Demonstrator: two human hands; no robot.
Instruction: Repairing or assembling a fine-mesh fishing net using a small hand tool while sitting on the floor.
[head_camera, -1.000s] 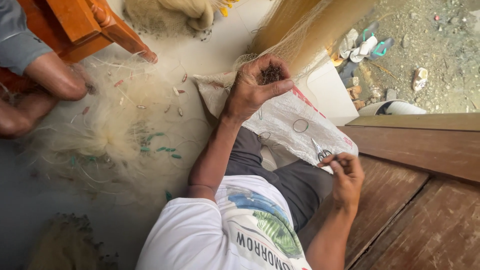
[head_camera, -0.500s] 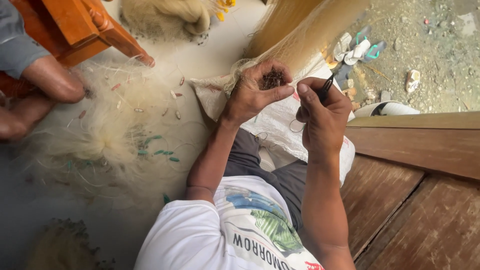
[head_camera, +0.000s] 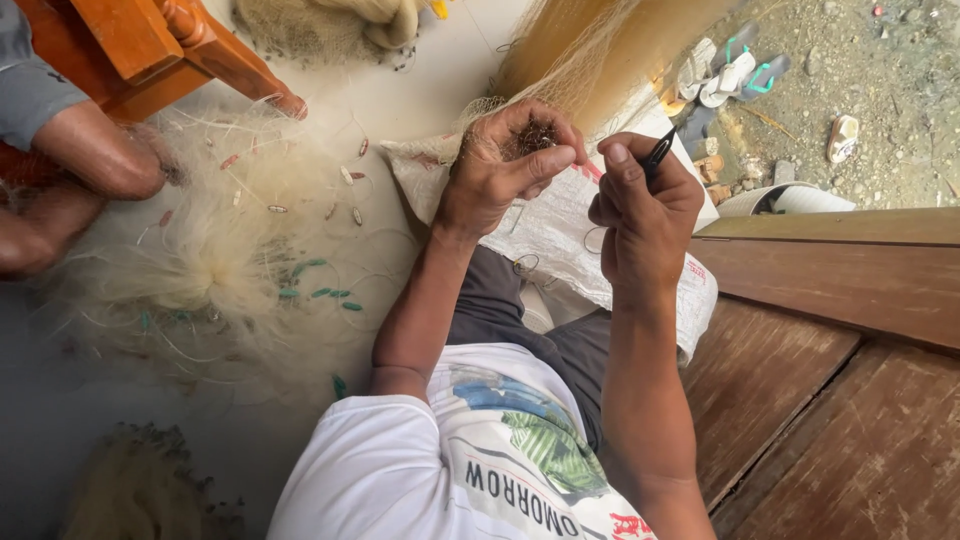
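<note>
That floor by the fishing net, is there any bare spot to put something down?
Yes: the pale floor between the wooden chair leg and the white woven sack, and the wooden boards on the right. The loose fishing net crowds the left.

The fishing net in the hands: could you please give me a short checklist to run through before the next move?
1. Left hand grips the bunched net: ok.
2. Right hand holds the black needle tool: ok.
3. Tool tip close to the bunch: ok.
4. Twine loaded on the tool: cannot tell.
5. White sack covers the lap: ok.
6. Loose net pile lies apart from both hands: ok.
</note>
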